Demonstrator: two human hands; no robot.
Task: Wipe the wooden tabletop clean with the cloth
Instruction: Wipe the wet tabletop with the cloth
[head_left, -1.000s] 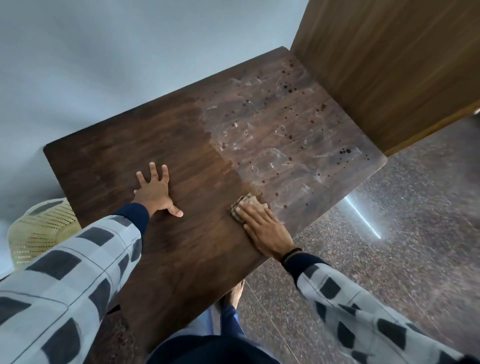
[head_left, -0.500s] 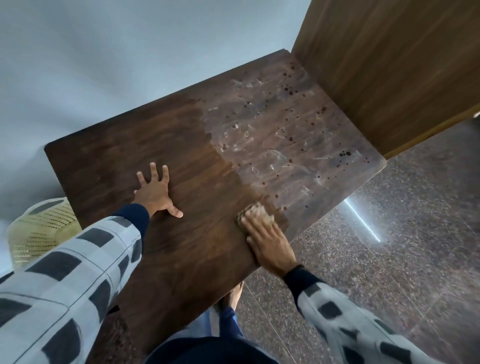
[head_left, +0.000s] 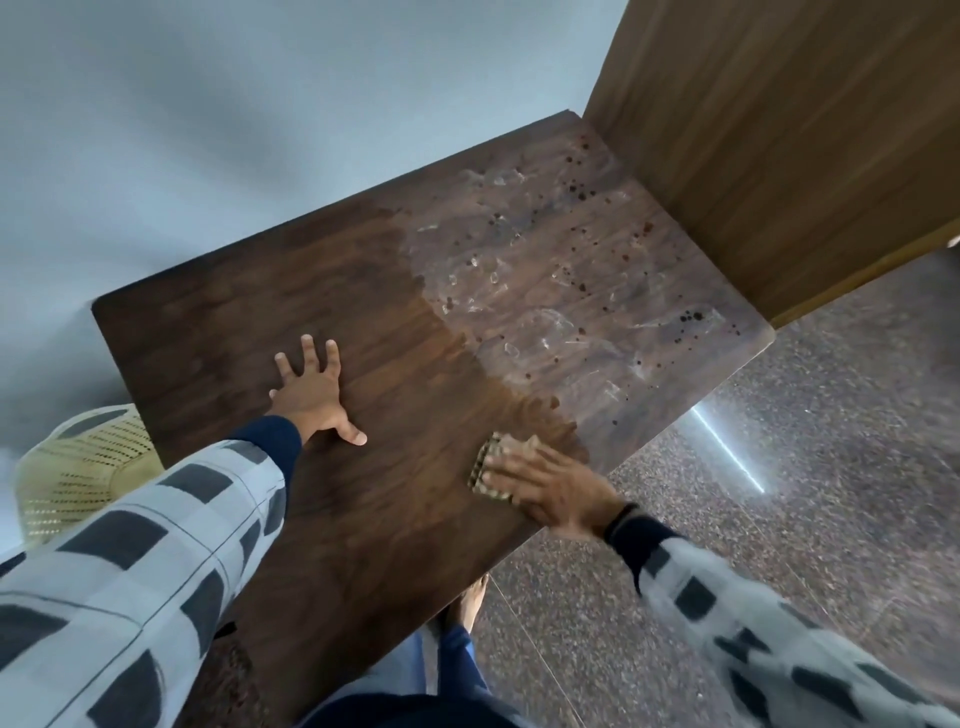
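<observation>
A dark brown wooden tabletop (head_left: 415, 530) stands against a pale grey wall (head_left: 260, 130), beside a lighter brown wooden panel (head_left: 779, 130) and above a speckled stone floor (head_left: 779, 493). The left part of the top is dark and even. The far right part carries whitish smears (head_left: 545, 332) and dark brown spots (head_left: 576, 189).

Since half a second ago, the small tan folded cloth (head_left: 483, 460) has slid along the right edge towards the person. The right hand (head_left: 556, 493) has turned, so its fingers now point left across the board rather than away. The dark wiped zone reaches a little farther right beside the cloth. The left hand (head_left: 311, 400) has not shifted.

The right hand lies flat on the cloth, fingers straight and close together, pressing it onto the wood near the table's right edge. Its ribbed left side and far corner show past the fingertips. The left hand rests palm down on the wiped area, well apart from the cloth, fingers spread and thumb out, holding nothing. Both arms wear grey-and-white checked sleeves over dark blue cuffs. A pale yellow perforated plastic basket (head_left: 78, 467) sits at the left, below the table's edge, and a bare foot (head_left: 470, 603) shows on the floor.
</observation>
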